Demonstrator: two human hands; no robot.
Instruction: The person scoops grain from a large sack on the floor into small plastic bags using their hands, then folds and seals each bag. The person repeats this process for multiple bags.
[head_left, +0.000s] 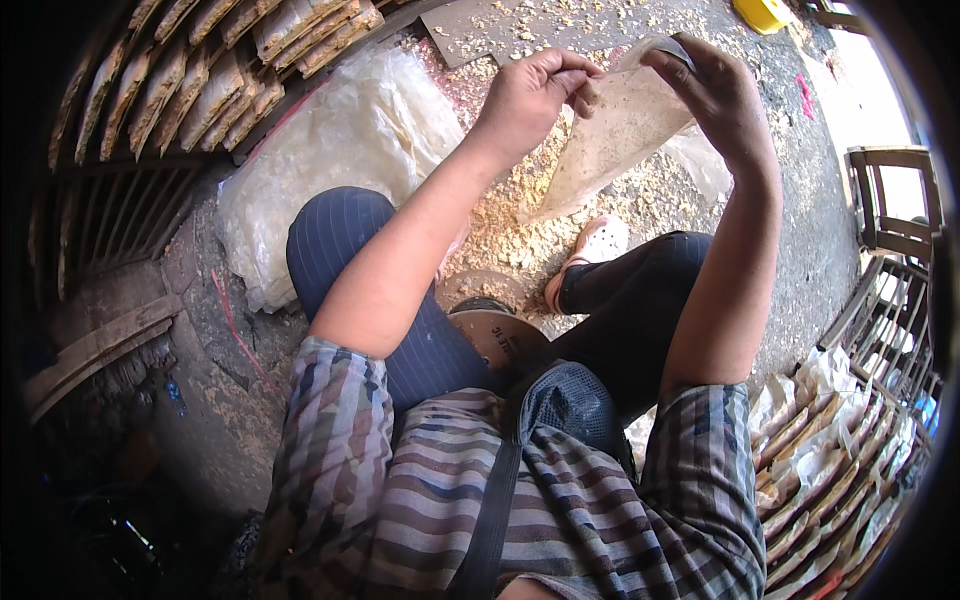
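Note:
Between my hands hangs a thin, translucent plastic sheet (611, 139), speckled with crumbs. My left hand (544, 94) pinches its upper left edge between thumb and fingers. The upper right part of the sheet is gripped by my right hand (701, 94), where the plastic folds over near the fingertips. On the floor to the left lies a large crumpled pile of clear plastic sheets (345, 150). Another thin plastic piece (701, 161) is partly seen behind the held sheet. Yellowish crumbs (517, 225) cover the floor below my hands.
Racks of crusted slabs (161, 90) stand at upper left, and more slabs with plastic (825, 450) at lower right. A wooden frame (896, 199) is at the right, a yellow container (763, 13) at the top. A round reel-like piece (499, 334) sits between my legs.

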